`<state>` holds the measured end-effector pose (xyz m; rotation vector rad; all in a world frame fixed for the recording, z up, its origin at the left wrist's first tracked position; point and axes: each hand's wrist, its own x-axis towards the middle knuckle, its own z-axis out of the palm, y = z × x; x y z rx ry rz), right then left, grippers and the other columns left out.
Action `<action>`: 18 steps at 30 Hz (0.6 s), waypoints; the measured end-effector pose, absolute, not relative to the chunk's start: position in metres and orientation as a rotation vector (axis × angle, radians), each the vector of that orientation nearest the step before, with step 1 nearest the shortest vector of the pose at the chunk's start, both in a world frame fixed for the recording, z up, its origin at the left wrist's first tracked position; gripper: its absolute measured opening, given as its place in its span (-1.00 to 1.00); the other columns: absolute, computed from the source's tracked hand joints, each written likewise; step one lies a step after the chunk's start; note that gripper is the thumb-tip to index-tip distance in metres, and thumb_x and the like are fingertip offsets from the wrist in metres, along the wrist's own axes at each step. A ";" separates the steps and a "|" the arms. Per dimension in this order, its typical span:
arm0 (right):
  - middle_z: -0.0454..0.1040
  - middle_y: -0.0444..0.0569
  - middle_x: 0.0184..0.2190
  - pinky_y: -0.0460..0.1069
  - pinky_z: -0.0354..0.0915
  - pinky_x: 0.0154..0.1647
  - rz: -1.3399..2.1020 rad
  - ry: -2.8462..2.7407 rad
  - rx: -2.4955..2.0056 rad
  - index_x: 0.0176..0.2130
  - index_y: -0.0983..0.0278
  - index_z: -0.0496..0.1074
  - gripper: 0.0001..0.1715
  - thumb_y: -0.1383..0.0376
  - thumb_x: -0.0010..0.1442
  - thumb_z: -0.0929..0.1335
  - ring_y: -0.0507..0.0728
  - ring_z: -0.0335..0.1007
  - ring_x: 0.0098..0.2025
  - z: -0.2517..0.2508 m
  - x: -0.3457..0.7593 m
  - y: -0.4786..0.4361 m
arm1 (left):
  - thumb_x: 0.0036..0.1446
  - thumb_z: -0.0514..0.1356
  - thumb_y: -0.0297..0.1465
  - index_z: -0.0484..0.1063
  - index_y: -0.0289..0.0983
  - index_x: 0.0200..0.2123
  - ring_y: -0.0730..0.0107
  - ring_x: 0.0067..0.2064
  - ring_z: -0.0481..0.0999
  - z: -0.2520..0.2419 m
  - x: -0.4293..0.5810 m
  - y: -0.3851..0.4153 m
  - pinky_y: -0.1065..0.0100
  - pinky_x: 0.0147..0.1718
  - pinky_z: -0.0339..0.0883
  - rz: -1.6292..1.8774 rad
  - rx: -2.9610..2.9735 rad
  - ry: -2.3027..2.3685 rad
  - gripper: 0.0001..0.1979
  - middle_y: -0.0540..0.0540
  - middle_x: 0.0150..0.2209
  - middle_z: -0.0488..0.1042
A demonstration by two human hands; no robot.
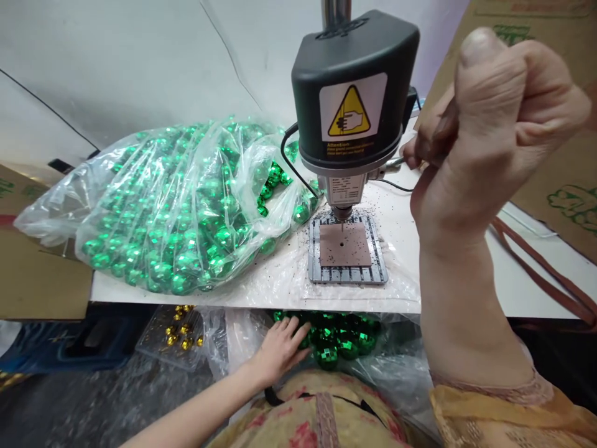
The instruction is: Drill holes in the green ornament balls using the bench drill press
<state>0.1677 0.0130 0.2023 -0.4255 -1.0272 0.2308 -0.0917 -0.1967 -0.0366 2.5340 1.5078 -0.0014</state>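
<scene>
A small bench drill press (357, 93) with a dark grey head and a yellow warning label stands on the white table. My right hand (494, 124) is raised beside it, fingers curled round the feed lever (394, 164). Under the drill bit, a brown square pad (344, 246) with a dark hole lies on the slotted metal base (317, 274). Below the table edge, my left hand (285, 348) rests with fingers apart at shiny green faceted balls (329, 353) in clear plastic on my lap. Its fingertips touch the balls, and I see none gripped.
A big clear bag of green balls (172, 211) lies left of the drill press. Cardboard boxes (41, 274) stand at both sides. Gold balls (184, 333) sit in a clear container lower left. Dark shavings surround the base, and a brown strap (545, 274) lies at right.
</scene>
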 end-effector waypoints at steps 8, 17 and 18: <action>0.03 -0.27 -0.76 0.01 -0.06 -0.66 0.261 -0.982 -0.454 -0.62 0.17 0.07 -0.52 0.35 0.21 0.35 -0.06 -0.03 -0.72 0.201 0.168 0.009 | 0.31 0.07 -0.46 0.49 -0.15 0.03 0.17 -0.04 0.60 0.017 -0.098 -0.144 0.19 -0.08 0.52 0.665 2.648 1.338 -0.69 -0.20 -0.02 0.59; 0.07 -0.29 -0.76 -0.02 -0.02 -0.65 0.273 -1.004 -0.488 -0.62 0.21 0.11 -0.53 0.33 0.21 0.35 -0.10 -0.01 -0.72 0.201 0.168 0.006 | 0.30 0.22 -0.41 0.48 -0.39 -0.11 0.09 0.07 0.48 0.074 -0.112 0.099 -0.08 0.11 0.36 0.933 2.118 2.015 -0.84 -0.26 -0.05 0.52; 0.07 -0.29 -0.76 -0.02 -0.02 -0.65 0.271 -0.998 -0.483 -0.62 0.22 0.11 -0.53 0.33 0.22 0.35 -0.10 -0.02 -0.72 0.201 0.168 0.006 | 0.29 0.26 -0.34 0.49 -0.38 -0.13 0.13 0.05 0.50 0.071 -0.114 0.108 -0.05 0.10 0.36 0.963 2.109 1.983 -0.80 -0.22 -0.07 0.53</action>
